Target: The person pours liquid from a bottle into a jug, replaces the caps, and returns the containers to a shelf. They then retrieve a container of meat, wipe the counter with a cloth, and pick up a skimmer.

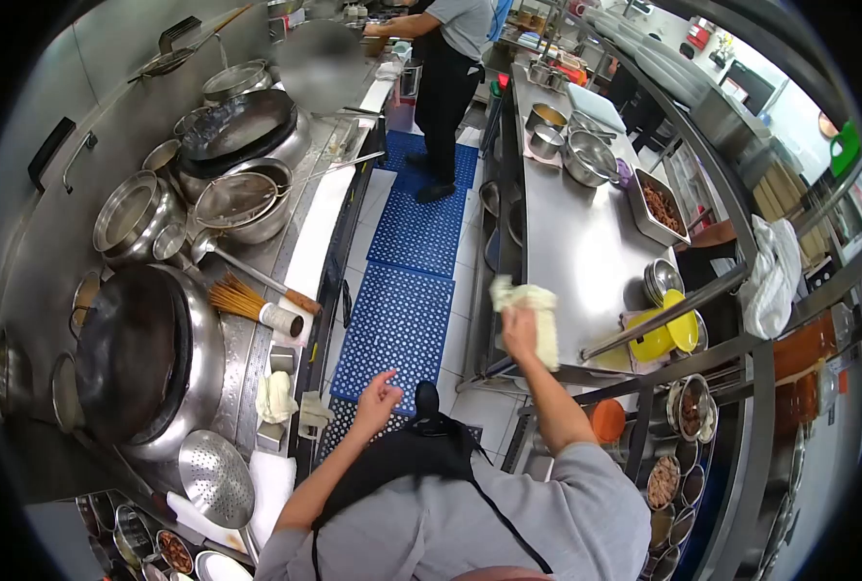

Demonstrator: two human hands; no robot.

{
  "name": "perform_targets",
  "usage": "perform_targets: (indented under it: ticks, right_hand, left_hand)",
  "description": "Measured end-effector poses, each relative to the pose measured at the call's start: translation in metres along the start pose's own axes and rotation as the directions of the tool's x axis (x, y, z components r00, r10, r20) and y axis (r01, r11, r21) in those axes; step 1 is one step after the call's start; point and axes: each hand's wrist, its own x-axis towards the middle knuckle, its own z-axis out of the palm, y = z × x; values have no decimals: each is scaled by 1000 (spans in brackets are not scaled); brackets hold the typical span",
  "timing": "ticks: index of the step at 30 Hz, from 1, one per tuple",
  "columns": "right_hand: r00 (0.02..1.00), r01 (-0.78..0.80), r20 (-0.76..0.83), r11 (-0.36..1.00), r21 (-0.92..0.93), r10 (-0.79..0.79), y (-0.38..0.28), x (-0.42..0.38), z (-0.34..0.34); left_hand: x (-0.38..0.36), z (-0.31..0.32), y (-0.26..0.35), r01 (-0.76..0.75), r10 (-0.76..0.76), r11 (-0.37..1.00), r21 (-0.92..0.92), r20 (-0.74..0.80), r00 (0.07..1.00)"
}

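My right hand is closed on a pale yellowish cloth, which lies over the left edge of the steel worktable. Part of the cloth spreads out past my fingers. My left hand hangs in the aisle in front of my apron, above the blue perforated mat. Its fingers are loosely bent and apart, and nothing shows in them. The nearest thing on its left is a folded light cloth at the stove's edge.
Woks, a bamboo brush, a ladle and a perforated skimmer line the stove. A metal bowl, a tray of brown food and a yellow bowl stand on the worktable. A co-worker stands ahead.
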Motion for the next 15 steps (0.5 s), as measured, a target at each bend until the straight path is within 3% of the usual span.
perform_targets:
  ticks: [1,2,3,4,6,7,8,9,11,13,15]
  right_hand:
    - [984,-110,158,975,191,80,-33,-5,0]
    - [961,264,-144,941,212,-237,-29,-14,40]
    - [997,65,14,968,244,-70,-61,-27,41]
    - [992,-10,122,967,254,-22,-81,-40,51]
    - [975,47,180,917,397,-128,-126,-66,51]
    - [948,-12,284,880,475,-140,-151,-75,39]
    - [912,-124,384,801,586,-140,-170,-81,37]
    - [898,-120,402,775,620,-182,-183,-82,38]
    - [907,-65,336,702,710,-256,-209,-81,30]
    - [924,32,258,731,682,-282,-228,-68,10]
    - [931,144,168,749,647,-325,-237,-64,6]
  left_hand:
    - [7,3,9,29,-28,997,-70,8,1000]
    - [13,4,16,-9,9,999,-37,-8,1000]
    - [20,5,19,-46,45,997,-55,-16,999]
    - [27,4,27,-92,93,995,29,-42,995]
    - [39,2,52,-202,220,969,143,-123,968]
    - [47,-1,54,-217,244,962,168,-164,956]
    - [51,-5,60,-172,185,981,84,-176,967]
    - [52,-6,73,-123,121,992,-2,-181,976]
    - [41,-1,86,-52,30,965,-259,-91,995]
    - [36,9,88,-24,14,878,-479,-24,1000]
    - [32,10,83,-71,55,887,-457,-46,997]
